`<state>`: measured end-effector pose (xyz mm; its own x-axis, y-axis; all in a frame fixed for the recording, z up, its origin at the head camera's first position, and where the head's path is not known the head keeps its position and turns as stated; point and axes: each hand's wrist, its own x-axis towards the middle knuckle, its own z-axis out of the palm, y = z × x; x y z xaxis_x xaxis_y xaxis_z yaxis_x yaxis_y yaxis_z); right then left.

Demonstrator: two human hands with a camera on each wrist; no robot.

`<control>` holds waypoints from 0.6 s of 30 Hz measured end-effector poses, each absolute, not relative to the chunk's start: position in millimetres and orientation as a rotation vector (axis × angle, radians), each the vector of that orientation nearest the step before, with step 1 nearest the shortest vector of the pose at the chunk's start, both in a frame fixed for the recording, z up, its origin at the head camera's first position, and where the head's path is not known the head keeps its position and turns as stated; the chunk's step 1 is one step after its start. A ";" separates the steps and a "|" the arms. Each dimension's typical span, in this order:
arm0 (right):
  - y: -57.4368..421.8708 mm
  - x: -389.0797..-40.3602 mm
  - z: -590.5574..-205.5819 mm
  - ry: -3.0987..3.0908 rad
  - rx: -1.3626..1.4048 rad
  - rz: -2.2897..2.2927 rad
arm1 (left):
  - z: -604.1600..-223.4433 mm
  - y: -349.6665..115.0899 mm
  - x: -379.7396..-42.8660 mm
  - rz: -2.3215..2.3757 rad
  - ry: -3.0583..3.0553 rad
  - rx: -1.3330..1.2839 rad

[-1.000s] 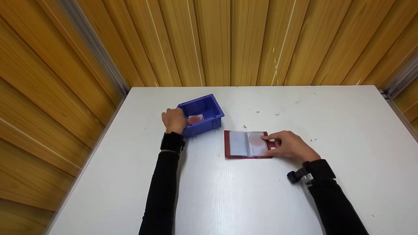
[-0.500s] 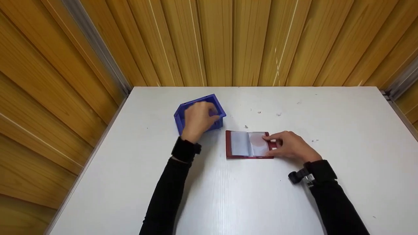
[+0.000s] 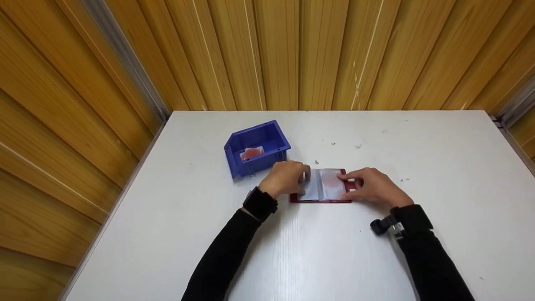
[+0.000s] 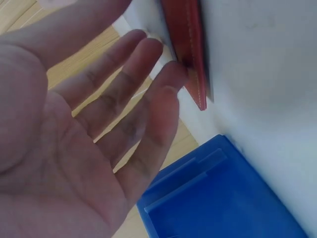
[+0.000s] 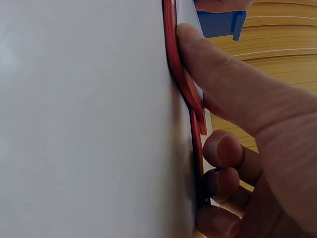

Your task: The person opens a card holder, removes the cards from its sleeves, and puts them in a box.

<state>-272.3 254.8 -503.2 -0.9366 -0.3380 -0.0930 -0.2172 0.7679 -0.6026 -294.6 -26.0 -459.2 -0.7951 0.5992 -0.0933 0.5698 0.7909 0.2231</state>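
A red card holder with clear sleeves lies open on the white table. A pale pink round shape shows through its right-hand sleeve. My right hand holds the holder's right edge, thumb near the lower corner and index finger higher up; its other fingers curl beside the strap. My left hand is over the left-hand page. In the left wrist view its fingers are loosely bent at the red cover, and no card shows in the palm.
A blue bin stands on the table behind and left of my left hand. Inside it lies a white card with a red round print. Wood-patterned panels rise behind the table.
My left hand has come out of the blue bin and moved right and nearer, onto the holder's left page. My right hand stays at the holder's right edge.
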 end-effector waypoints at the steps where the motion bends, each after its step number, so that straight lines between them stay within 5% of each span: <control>1: 254.7 -272.5 -503.1 2.768 -0.445 -0.908 | -459.4 -26.6 -294.6 0.278 2.818 0.928; 18: 246.6 -271.8 -501.8 2.660 -0.645 -1.265 | -454.3 -30.9 -296.5 0.339 2.743 0.948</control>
<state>-271.8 246.6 -501.8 -0.9010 -0.4286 0.0677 -0.3229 0.5582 -0.7643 -296.5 -30.9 -454.3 -0.7681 0.6269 -0.1302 0.5764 0.7655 0.2859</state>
